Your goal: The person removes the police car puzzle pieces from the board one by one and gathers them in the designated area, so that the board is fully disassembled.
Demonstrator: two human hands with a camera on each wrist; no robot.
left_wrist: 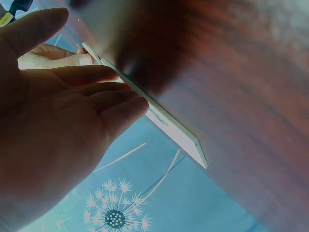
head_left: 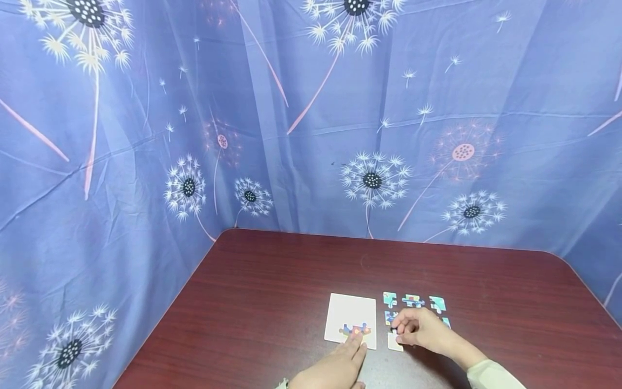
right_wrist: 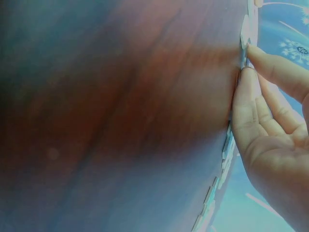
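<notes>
A square white puzzle board (head_left: 351, 308) lies on the table, with a colourful puzzle piece (head_left: 357, 328) along its near side. My left hand (head_left: 332, 367) rests its extended fingertips on that piece; in the left wrist view the fingers reach the edge of the board (left_wrist: 169, 128). Just right of the board, my right hand (head_left: 424, 330) has its thumb and fingertips pinching a pale puzzle piece (head_left: 395, 342) with a dark upper end. In the right wrist view the thumb and index finger meet at the thin edge of the piece (right_wrist: 244, 59).
More puzzle pieces are laid out in rows beyond the right hand, among them a teal one (head_left: 390, 299), a multicoloured one (head_left: 412, 301) and another teal one (head_left: 437, 303). The dark red wooden table (head_left: 272, 281) is bordered by a blue dandelion-print curtain (head_left: 301, 178).
</notes>
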